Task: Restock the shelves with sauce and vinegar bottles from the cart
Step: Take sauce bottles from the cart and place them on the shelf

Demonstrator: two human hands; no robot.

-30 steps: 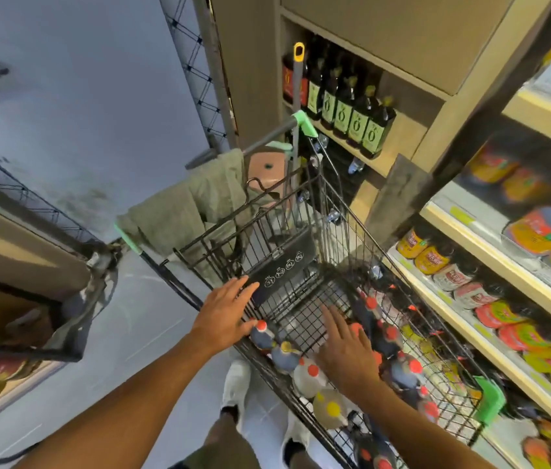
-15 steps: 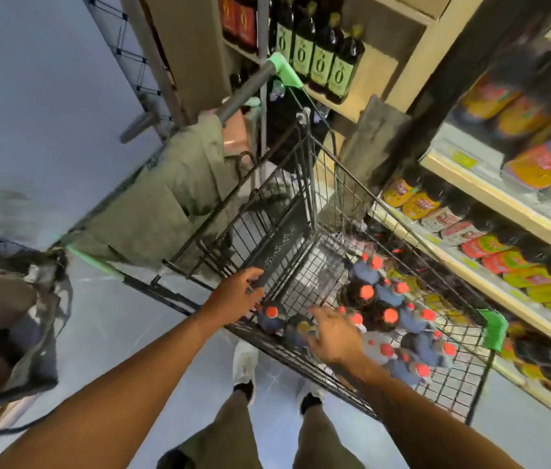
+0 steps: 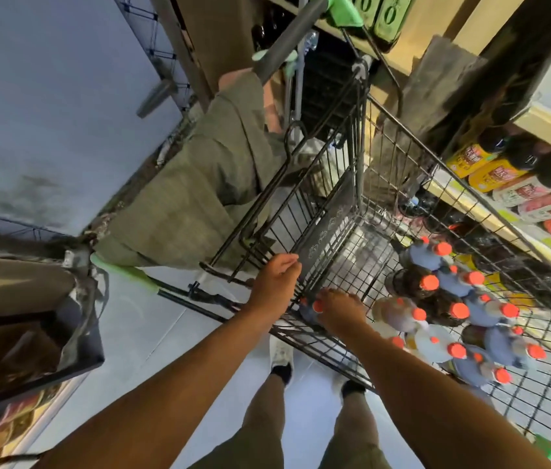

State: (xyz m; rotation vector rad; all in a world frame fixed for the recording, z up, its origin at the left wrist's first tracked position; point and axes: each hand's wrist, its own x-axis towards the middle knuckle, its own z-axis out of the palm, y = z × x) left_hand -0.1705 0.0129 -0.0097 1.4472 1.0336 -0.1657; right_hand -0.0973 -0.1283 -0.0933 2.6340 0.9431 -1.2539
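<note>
**Restocking, seen from the head camera, left to right.** At far left stood a dark bin (image 3: 74, 363) with cardboard inside. An olive-green cloth (image 3: 199, 184) hung over the grey handle (image 3: 277, 55) of the wire shopping cart (image 3: 361, 140), which stood alongside the shelves.

The left hand (image 3: 276, 286) lay on the cart's near edge, its fingers bent over the top of the dark plastic panel there and gripping it. Just to its right, the right hand (image 3: 338, 313) reached down inside the basket. Its fingers were curled round the top of an orange-capped bottle (image 3: 317, 306), which stood against the near wire wall. The cap showed beside the thumb, and the hand hid the bottle's body.

Farther right, the remaining bottles (image 3: 457, 309), dark or pale and also orange-capped, stood upright and packed together in the basket. Below the forearms, the person's white shoe (image 3: 281, 350) was on the grey floor.

At far right ran the wooden shelves (image 3: 538, 121), already carrying a row of dark sauce bottles (image 3: 490, 172) with yellow and red labels. Above the cart handle stood dark green-labelled bottles (image 3: 392, 15) on another shelf.
</note>
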